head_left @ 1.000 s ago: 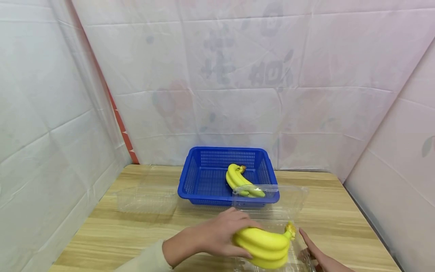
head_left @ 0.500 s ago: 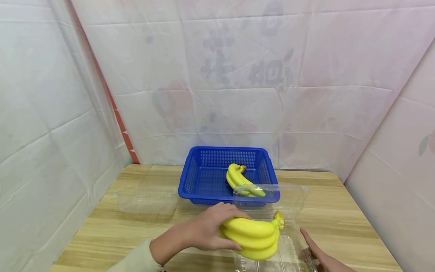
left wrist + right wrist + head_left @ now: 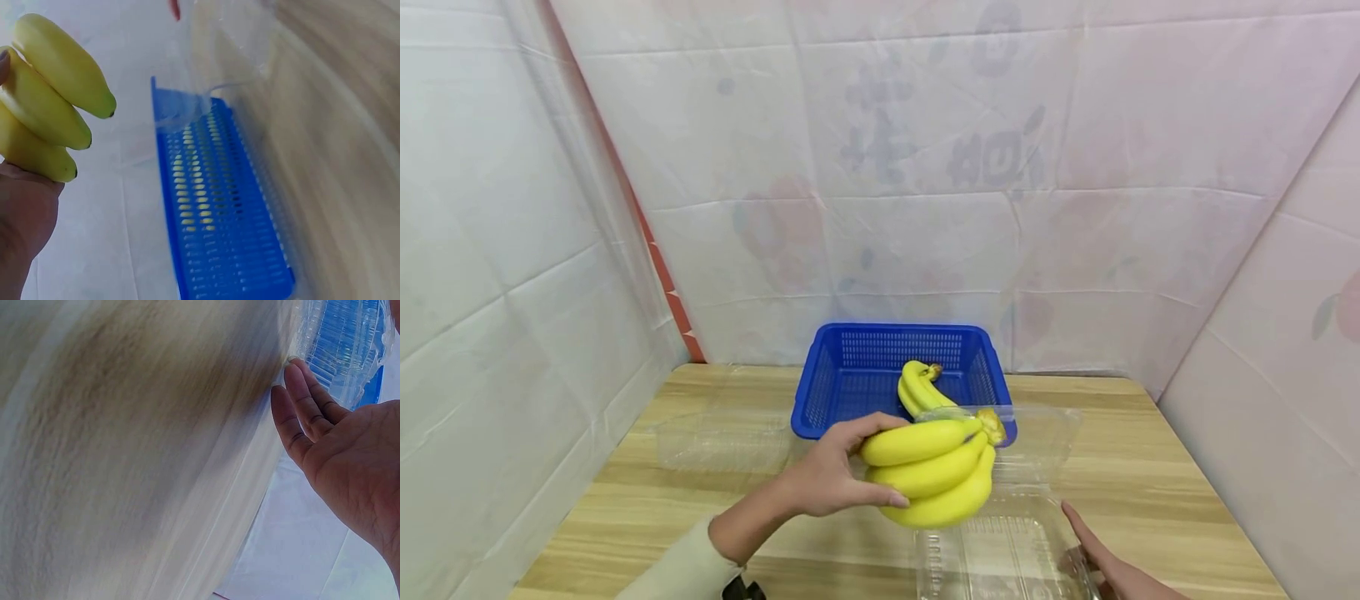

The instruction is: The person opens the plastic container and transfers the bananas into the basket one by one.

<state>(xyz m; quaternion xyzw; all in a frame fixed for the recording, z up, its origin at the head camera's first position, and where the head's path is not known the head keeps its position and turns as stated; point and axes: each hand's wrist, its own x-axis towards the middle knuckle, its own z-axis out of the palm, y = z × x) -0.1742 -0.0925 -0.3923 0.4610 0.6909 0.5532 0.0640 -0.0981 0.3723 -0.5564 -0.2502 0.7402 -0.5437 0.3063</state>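
Observation:
A bunch of yellow bananas (image 3: 928, 477) is gripped in my left hand (image 3: 827, 477), thumb across the near side and fingers over the far side, stem pointing right. It is held up in front of the blue basket. In the left wrist view the banana tips (image 3: 65, 125) jut past the palm. Below and to the right lies a clear plastic clamshell box (image 3: 1000, 550) with its lid raised at the back. My right hand (image 3: 1108, 567) is at the box's right wall; in the right wrist view its fingers (image 3: 290, 419) extend nearly straight along it.
The blue basket (image 3: 808, 392) stands at the back of the wooden table (image 3: 1150, 492), holding another bunch of bananas (image 3: 916, 390). Another clear plastic box (image 3: 722, 442) sits left of the basket. White sheeting (image 3: 925, 167) walls off the back and sides.
My left hand has lifted the bananas up and away from over the clear box, toward the basket and slightly left. The bunch has turned, showing separate bananas. My right hand has stayed put.

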